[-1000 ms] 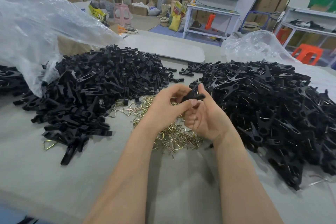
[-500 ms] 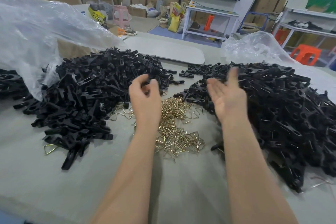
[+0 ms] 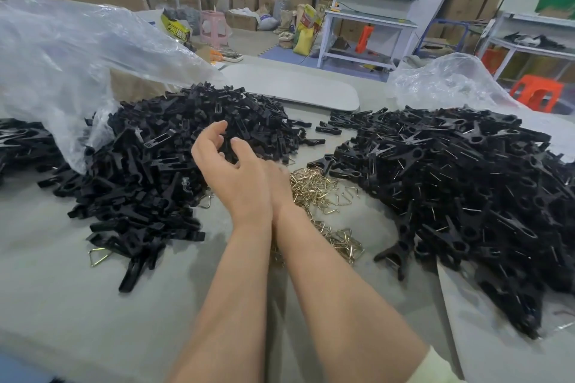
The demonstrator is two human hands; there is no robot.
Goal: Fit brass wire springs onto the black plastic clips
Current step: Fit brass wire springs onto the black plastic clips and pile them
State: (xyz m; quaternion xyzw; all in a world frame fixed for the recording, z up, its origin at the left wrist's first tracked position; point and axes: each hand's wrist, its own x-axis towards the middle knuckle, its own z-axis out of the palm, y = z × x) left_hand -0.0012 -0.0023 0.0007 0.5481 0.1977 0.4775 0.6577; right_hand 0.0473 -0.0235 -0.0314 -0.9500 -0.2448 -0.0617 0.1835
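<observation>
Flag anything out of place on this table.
One brass spring lies alone at the near edge of the left clip pile, away from the spring heap in the middle. A few clips sit loose between the two piles.

Left hand (image 3: 231,171) raised, fingers loosely curled, holding nothing. Right hand (image 3: 280,179) tucked just behind it (mostly hidden, blurred). Forearms side by side, wrists touching.

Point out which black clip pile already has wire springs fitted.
The right-hand pile: its clips show glinting wire across them, while the big left pile holds bare black pieces.
</observation>
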